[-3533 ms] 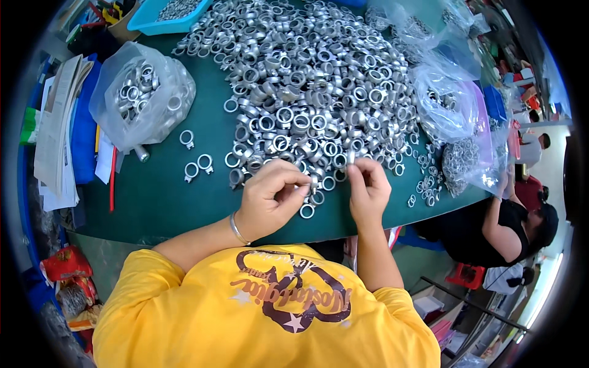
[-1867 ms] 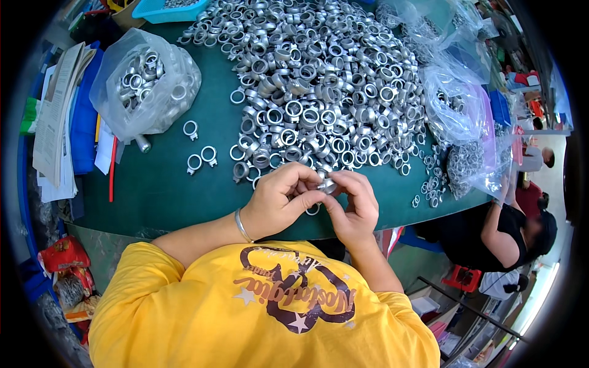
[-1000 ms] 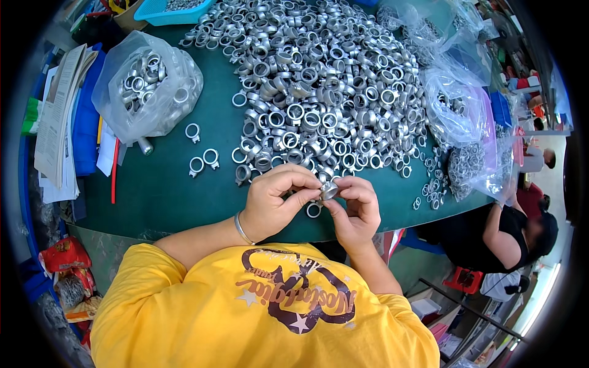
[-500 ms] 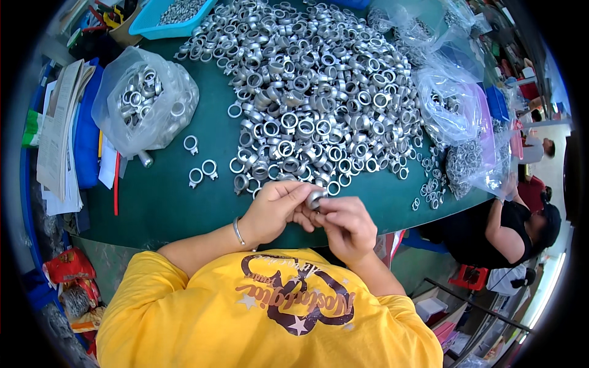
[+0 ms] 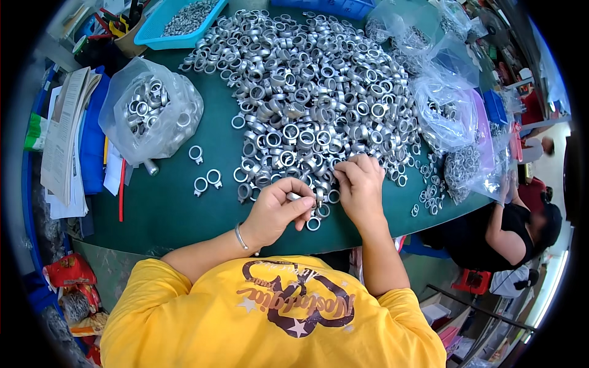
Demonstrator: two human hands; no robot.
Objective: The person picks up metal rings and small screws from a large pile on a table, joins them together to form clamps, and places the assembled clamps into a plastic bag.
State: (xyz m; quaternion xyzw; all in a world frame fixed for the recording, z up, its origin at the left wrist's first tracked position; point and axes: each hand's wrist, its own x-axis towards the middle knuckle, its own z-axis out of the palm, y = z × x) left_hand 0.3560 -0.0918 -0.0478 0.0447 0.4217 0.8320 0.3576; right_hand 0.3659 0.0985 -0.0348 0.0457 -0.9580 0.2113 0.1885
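Observation:
A big heap of silver metal rings (image 5: 307,92) covers the far part of the green table (image 5: 165,208). My left hand (image 5: 275,211) is closed around a small silver metal ring piece (image 5: 294,196), held just above the table's near edge. My right hand (image 5: 359,184) rests with its fingers curled on the near edge of the heap, touching loose rings there; whether it grips one is hidden. A single ring (image 5: 313,224) lies on the table between my two hands.
A clear bag of rings (image 5: 150,116) sits at left, with three loose rings (image 5: 205,178) near it. More clear bags (image 5: 445,110) lie at right. A blue tray (image 5: 184,18) stands at the back left, papers (image 5: 64,141) at the far left. Another person (image 5: 521,227) sits at right.
My hands were joined together working on one piece. They have separated: the right hand moved up to the heap's edge, and the left hand stays low holding the piece.

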